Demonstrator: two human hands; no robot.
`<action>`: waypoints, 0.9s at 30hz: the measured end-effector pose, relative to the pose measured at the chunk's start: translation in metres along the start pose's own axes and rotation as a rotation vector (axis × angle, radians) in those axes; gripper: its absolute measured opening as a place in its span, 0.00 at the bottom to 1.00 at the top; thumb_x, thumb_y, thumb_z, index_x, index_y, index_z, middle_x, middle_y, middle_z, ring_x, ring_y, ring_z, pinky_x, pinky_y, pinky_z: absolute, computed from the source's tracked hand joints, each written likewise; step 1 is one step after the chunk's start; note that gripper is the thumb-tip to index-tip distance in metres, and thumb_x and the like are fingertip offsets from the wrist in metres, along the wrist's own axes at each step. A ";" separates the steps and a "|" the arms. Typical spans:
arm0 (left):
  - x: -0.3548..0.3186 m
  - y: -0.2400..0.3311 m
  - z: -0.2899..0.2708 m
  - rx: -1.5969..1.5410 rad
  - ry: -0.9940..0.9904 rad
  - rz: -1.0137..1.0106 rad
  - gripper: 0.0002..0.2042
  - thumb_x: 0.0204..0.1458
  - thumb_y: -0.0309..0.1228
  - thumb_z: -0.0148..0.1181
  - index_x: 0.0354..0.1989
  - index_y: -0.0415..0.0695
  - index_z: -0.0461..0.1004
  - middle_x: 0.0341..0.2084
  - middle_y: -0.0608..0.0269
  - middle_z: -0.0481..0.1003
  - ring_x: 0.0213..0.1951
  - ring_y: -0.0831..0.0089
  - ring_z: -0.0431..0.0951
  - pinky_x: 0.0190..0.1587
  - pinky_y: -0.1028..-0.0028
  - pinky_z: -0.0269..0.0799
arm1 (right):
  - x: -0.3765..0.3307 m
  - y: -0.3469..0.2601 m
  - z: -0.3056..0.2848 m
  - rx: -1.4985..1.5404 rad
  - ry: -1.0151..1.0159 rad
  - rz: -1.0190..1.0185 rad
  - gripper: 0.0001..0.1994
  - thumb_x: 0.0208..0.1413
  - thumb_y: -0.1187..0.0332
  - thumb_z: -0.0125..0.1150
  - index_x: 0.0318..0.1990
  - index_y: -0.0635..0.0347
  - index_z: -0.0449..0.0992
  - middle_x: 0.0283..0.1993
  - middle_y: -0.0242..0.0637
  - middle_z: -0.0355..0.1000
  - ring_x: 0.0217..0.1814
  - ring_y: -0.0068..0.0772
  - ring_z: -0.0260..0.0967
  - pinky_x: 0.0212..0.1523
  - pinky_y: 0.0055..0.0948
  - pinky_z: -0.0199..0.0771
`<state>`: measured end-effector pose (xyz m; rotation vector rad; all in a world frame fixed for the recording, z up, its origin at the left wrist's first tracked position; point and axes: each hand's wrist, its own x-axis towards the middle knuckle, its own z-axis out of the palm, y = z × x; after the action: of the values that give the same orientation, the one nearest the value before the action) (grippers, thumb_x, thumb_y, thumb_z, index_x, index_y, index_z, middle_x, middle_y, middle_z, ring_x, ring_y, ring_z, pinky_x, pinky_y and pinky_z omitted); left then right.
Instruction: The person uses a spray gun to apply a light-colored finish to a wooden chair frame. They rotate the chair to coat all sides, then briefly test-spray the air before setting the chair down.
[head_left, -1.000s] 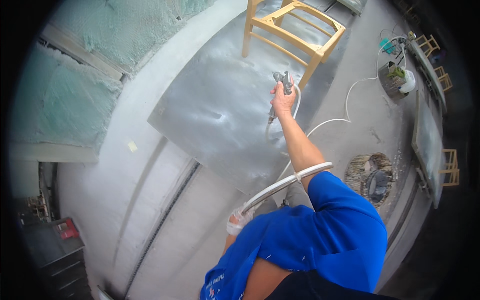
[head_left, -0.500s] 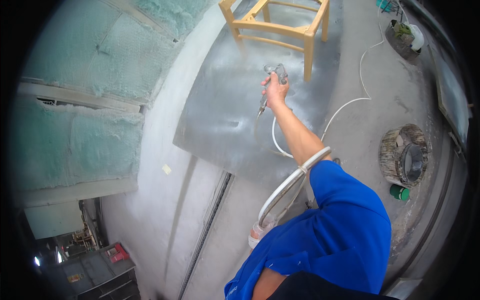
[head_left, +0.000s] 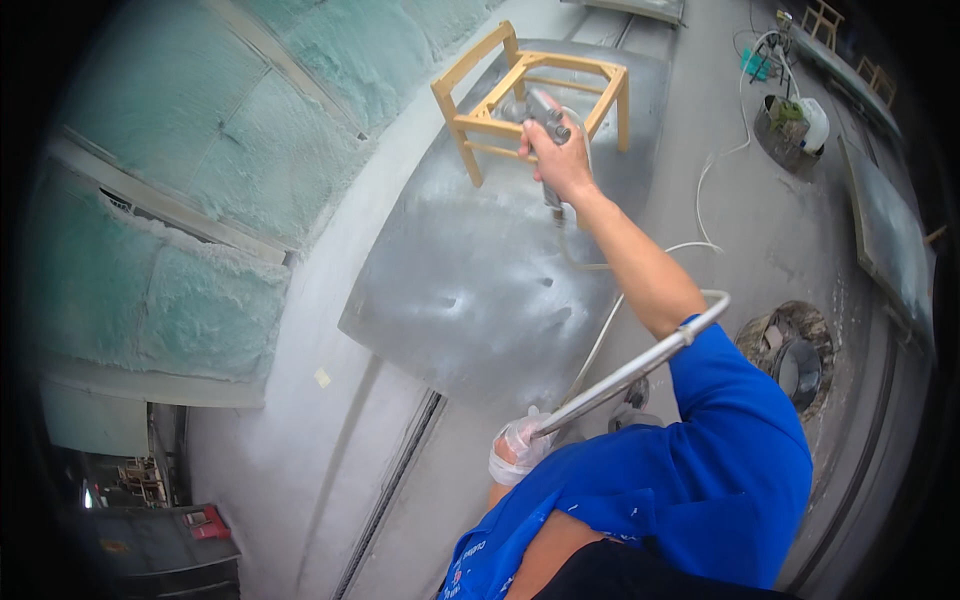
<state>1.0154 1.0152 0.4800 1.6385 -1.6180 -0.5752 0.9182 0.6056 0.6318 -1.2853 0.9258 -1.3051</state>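
My right hand (head_left: 565, 165) grips a grey metal spray gun (head_left: 547, 118), raised in front of a light wooden chair frame (head_left: 478, 124). The chair has an open seat and stands on a large grey metal sheet (head_left: 440, 270). A thin pale hose (head_left: 580, 264) runs from the gun's lower end. Low in the middle, my left hand (head_left: 517, 447), in a clear plastic glove, is closed around a thick white hose (head_left: 640, 368). That hose slants up to a bend beside my right upper arm. The left fingers are partly hidden.
Teal, powder-coated panels (head_left: 200, 280) line the left side. On the right floor stand a crusted round container (head_left: 822, 350), a bucket (head_left: 775, 135) with a white jug (head_left: 815, 125), and a leaning metal panel (head_left: 885, 235). A pale hose trails across the floor (head_left: 700, 190).
My right hand has lifted the spray gun, which now overlaps the chair frame. More of the chair and of my gloved left hand shows. The thick hose has swung right, and the view has shifted.
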 end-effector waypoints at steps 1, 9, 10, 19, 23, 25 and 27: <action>0.013 0.012 0.008 0.017 0.001 0.053 0.07 0.51 0.22 0.70 0.38 0.46 0.83 0.31 0.53 0.84 0.32 0.54 0.85 0.36 0.61 0.78 | 0.003 -0.008 -0.017 -0.121 -0.098 0.019 0.28 0.67 0.62 0.58 0.75 0.43 0.66 0.40 0.31 0.75 0.34 0.18 0.74 0.21 0.24 0.74; 0.100 0.092 0.079 -0.156 0.215 0.318 0.13 0.49 0.16 0.67 0.42 0.46 0.82 0.36 0.54 0.85 0.37 0.52 0.86 0.41 0.61 0.81 | 0.095 -0.063 -0.030 -0.546 -0.560 -0.361 0.27 0.63 0.59 0.61 0.71 0.43 0.73 0.61 0.46 0.80 0.64 0.48 0.76 0.65 0.41 0.75; 0.104 0.098 0.085 -0.150 0.202 0.297 0.14 0.49 0.16 0.67 0.43 0.45 0.81 0.37 0.54 0.85 0.38 0.52 0.86 0.43 0.62 0.81 | 0.111 -0.068 -0.021 -0.567 -0.567 -0.358 0.27 0.63 0.59 0.61 0.70 0.44 0.73 0.58 0.46 0.81 0.61 0.48 0.78 0.61 0.40 0.77; 0.115 0.072 0.104 -0.423 0.087 -0.113 0.16 0.48 0.16 0.63 0.45 0.45 0.84 0.30 0.54 0.82 0.31 0.55 0.82 0.34 0.62 0.76 | 0.297 -0.083 -0.006 -0.794 -0.369 -0.250 0.25 0.61 0.56 0.61 0.67 0.41 0.76 0.30 0.39 0.78 0.25 0.31 0.77 0.23 0.33 0.79; 0.157 0.045 0.120 -0.379 0.054 -0.071 0.18 0.46 0.16 0.63 0.46 0.46 0.84 0.30 0.52 0.82 0.33 0.53 0.83 0.36 0.61 0.77 | 0.344 -0.074 -0.055 -0.871 -0.186 -0.412 0.26 0.62 0.56 0.59 0.68 0.42 0.75 0.33 0.44 0.80 0.27 0.34 0.77 0.25 0.35 0.81; 0.186 0.030 0.119 -0.431 0.030 -0.036 0.19 0.44 0.17 0.64 0.46 0.46 0.85 0.31 0.52 0.83 0.35 0.51 0.84 0.38 0.60 0.79 | 0.351 -0.081 -0.075 -1.045 -0.083 -0.587 0.26 0.63 0.56 0.59 0.70 0.41 0.74 0.34 0.40 0.79 0.29 0.30 0.77 0.25 0.33 0.79; 0.207 0.022 0.110 -0.283 0.026 0.055 0.19 0.41 0.17 0.66 0.44 0.47 0.85 0.32 0.51 0.83 0.37 0.49 0.85 0.41 0.58 0.81 | 0.341 -0.090 -0.082 -1.038 -0.133 -0.530 0.26 0.63 0.57 0.59 0.69 0.43 0.74 0.34 0.38 0.78 0.31 0.27 0.78 0.25 0.31 0.78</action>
<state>0.9380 0.7932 0.4675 1.3837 -1.4827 -0.7165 0.8617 0.2766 0.7711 -2.5182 1.2769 -1.0910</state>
